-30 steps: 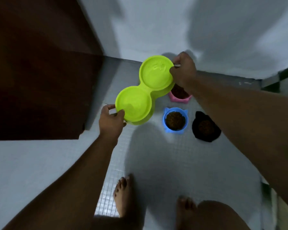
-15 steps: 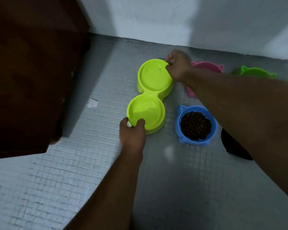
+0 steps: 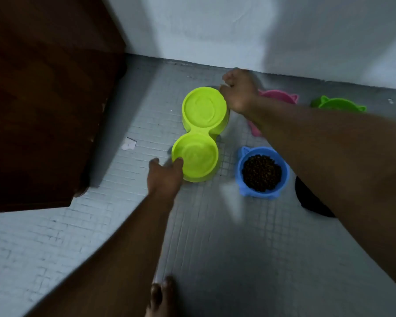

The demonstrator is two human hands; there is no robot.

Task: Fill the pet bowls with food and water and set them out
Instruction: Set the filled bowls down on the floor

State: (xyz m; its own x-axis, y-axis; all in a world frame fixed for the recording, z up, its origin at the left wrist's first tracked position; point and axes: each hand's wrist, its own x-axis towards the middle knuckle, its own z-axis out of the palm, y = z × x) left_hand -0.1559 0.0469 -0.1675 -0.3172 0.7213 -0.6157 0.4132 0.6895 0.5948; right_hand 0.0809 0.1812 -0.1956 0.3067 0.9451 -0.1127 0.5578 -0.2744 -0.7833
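A lime-green double bowl (image 3: 200, 133) stands on the tiled floor, both wells showing a rippled, wet-looking surface. My left hand (image 3: 164, 179) is at its near rim: the thumb lies on the rim and the other fingers are spread away from it. My right hand (image 3: 239, 93) is blurred, fingers curled, right beside the far rim; whether it grips the rim is unclear. To the right, a blue cat-eared bowl (image 3: 241, 161) holds brown kibble. My right arm partly hides a pink bowl (image 3: 281, 97) and a black bowl (image 3: 306, 200). A green bowl (image 3: 341, 105) sits far right.
A dark wooden cabinet (image 3: 44, 99) fills the left side, close to the double bowl. A white wall (image 3: 238, 30) closes the back. A white scrap (image 3: 128, 144) lies on the tiles by the cabinet. My bare toes (image 3: 161, 294) show at the bottom edge.
The double bowl came down from the air onto the floor beside the blue bowl. My left fingers have spread off its near rim, and my right hand has shifted slightly off the far rim.
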